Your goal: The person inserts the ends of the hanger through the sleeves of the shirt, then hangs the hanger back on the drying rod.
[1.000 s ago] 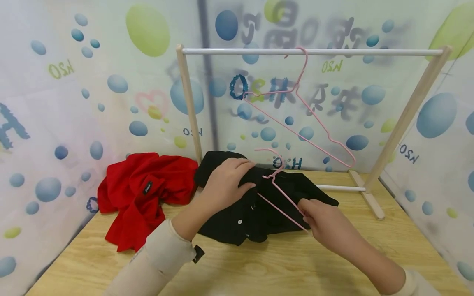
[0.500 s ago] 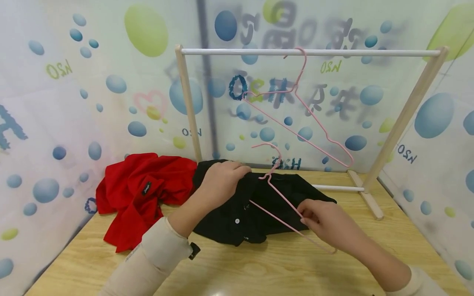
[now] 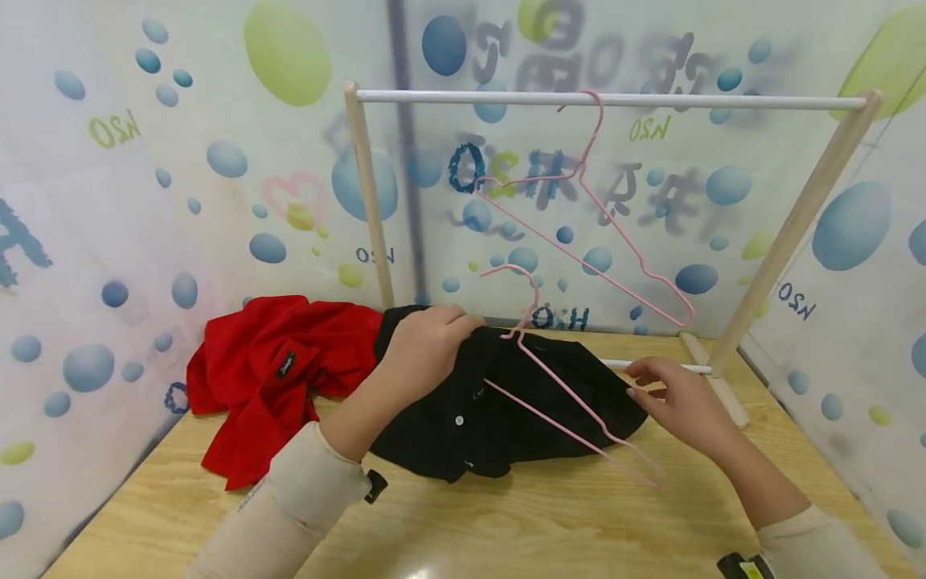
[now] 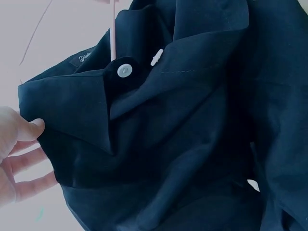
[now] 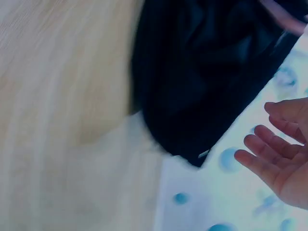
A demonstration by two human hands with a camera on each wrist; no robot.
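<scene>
A black button shirt (image 3: pixel 448 438) lies bunched on the table, its white button and collar showing in the left wrist view. My left hand (image 3: pixel 427 350) pinches the shirt by the collar (image 4: pixel 67 106), thumb in front and fingers behind. A pink hanger (image 3: pixel 560 382) has one end inside the shirt's neck opening, hook upward; its other end sticks out over the table. My right hand (image 3: pixel 676 398) is beside the shirt's right end, fingers loosely bent. In the right wrist view those fingers (image 5: pixel 269 144) hold nothing and stand apart from the black cloth.
A crumpled red garment (image 3: pixel 282 354) with a dark label lies at the left. Behind stands a wooden rack with a white rail (image 3: pixel 723 102). Another pink hanger (image 3: pixel 629 229) hangs from that rail. A bubble-patterned sheet (image 3: pixel 181 241) encloses the wooden table (image 3: pixel 463 539).
My right hand has let go of the pink hanger and moved right and up to the shirt's end. The hanger has shifted slightly left, while my left hand keeps holding the collar.
</scene>
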